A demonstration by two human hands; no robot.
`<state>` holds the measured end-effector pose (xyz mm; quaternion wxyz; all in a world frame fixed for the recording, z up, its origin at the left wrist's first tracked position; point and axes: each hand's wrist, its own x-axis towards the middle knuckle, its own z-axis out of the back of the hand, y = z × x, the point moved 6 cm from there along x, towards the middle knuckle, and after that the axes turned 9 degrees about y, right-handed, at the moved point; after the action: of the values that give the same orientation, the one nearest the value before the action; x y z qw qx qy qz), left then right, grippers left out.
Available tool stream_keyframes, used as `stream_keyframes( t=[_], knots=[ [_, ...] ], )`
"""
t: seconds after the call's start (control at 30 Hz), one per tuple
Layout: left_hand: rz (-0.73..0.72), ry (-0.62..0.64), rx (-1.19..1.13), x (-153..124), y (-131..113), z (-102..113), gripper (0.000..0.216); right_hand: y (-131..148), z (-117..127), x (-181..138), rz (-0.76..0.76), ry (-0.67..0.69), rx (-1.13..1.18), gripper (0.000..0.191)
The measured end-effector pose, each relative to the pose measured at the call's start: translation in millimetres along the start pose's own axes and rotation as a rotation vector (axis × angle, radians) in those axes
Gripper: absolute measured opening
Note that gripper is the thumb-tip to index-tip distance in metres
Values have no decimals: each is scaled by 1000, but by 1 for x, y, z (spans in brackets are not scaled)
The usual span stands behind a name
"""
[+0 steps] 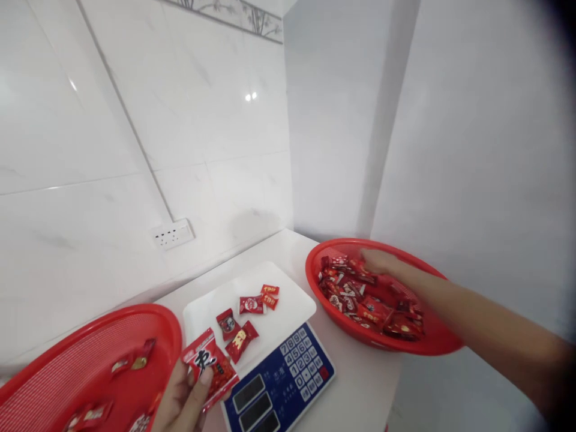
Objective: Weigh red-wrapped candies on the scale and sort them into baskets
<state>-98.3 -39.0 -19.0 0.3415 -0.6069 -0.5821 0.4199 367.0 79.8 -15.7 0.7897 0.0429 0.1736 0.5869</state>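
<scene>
My left hand [189, 396] is closed on a red snack packet [210, 366] with a large black character, pinched between thumb and fingers at the front edge of a scale [279, 378]. On the scale's white pan [207, 306] lie several small red-wrapped candies [240, 341]. My right hand [378, 262] reaches into the red basket [418, 345] on the right, among a heap of red candy packets [346, 291]. Its fingers are blurred and partly hidden by the packets, so their grip does not show.
Another red basket [168, 318] stands at the left with a few wrapped candies [139, 357] inside. The white table [360, 384] meets a tiled wall behind and a plain wall on the right. A wall socket [173, 234] sits above the table's back edge.
</scene>
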Motion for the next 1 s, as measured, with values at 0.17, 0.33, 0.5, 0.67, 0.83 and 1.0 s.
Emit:
stream_keyframes(
  t=[0.17, 0.33, 0.5, 0.67, 0.83, 1.0],
  knots=[
    [-31, 59, -40, -1, -8, 3, 51, 61, 12, -31, 248, 14, 28, 18],
    [-111, 31, -92, -5, -20, 7, 33, 156, -19, -83, 584, 203, 109, 24],
    [-210, 2, -109, -12, -34, 9, 16, 209, -43, -107, 668, 289, 114, 28],
    [-229, 21, -101, -14, -38, 9, 13, 218, -53, -109, 643, 281, 95, 28],
    [-201, 112, -13, -12, -35, 2, 18, 198, -46, -110, 565, 226, 77, 26],
    [-177, 220, 194, -11, -28, -8, 29, 133, -21, -124, 448, -50, 302, 25]
  ],
)
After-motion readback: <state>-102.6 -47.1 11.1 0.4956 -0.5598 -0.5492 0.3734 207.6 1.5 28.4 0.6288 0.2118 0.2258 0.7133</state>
